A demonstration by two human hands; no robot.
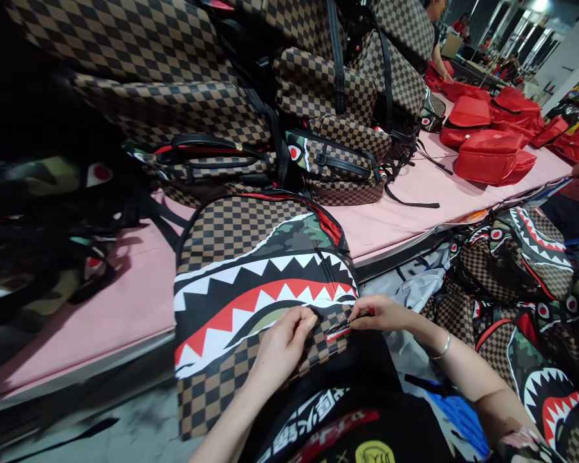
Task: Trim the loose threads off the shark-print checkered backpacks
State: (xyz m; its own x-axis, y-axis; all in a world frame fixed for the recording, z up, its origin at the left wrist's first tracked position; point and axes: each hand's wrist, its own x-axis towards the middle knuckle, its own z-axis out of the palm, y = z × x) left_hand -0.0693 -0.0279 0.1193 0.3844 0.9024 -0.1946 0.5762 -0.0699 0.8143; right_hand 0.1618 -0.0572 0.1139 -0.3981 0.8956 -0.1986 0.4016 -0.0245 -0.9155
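A checkered backpack (231,238) with a printed shark mouth in red, white and black lies before me, its upper part on the pink table and its lower part hanging toward my lap. My left hand (285,337) is closed in a pinch over the lower checkered part; what its fingertips hold is too small to make out. Just right of it, my right hand (383,314) is closed around a small dark pair of thread snips (340,326). The blades point left, close above a small red and white label (336,334) on the bag.
Stacked checkered bags (174,109) line the back of the pink table (405,215). Red bags (489,154) lie farther right, near another person's arm (441,64). More shark-print backpacks (531,257) are piled low on my right. Dark camouflage bags (43,225) stand left.
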